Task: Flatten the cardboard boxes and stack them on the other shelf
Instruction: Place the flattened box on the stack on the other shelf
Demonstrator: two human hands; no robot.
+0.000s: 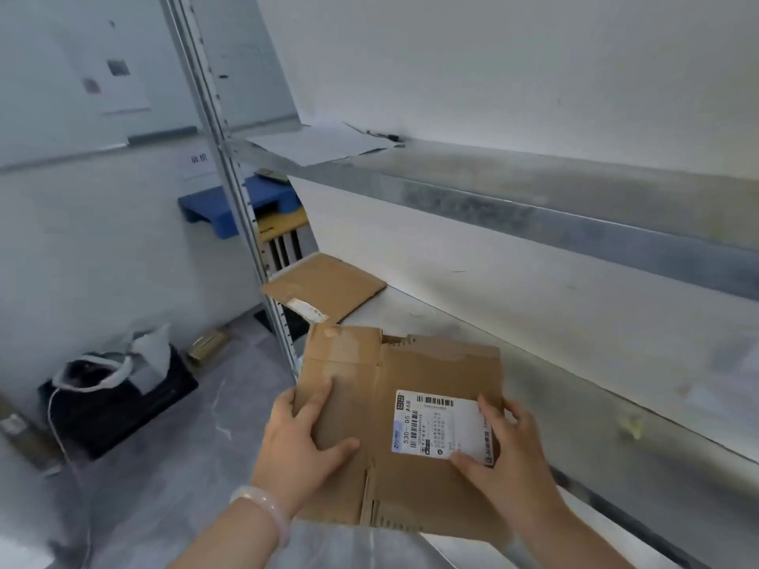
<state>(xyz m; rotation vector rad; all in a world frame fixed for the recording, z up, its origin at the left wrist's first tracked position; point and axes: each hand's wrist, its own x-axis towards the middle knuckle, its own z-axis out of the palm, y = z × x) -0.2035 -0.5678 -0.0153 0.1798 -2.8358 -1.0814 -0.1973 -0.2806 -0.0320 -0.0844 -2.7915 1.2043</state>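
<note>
Hands [304,439] [507,449] grip flattened box [369,404], apparently over shelf edge [616,457].

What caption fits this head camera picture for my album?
Left hand and right hand hold a flattened box near the shelf.

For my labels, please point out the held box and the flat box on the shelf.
held box [410,486]: head view, bare lower panel.
flat box on the shelf [328,281]: head view, top face.

A black plastic crate [135,408] holds a crumpled white bag [150,349]; a blue plastic pallet [219,207] lies well beyond the crate.
</note>
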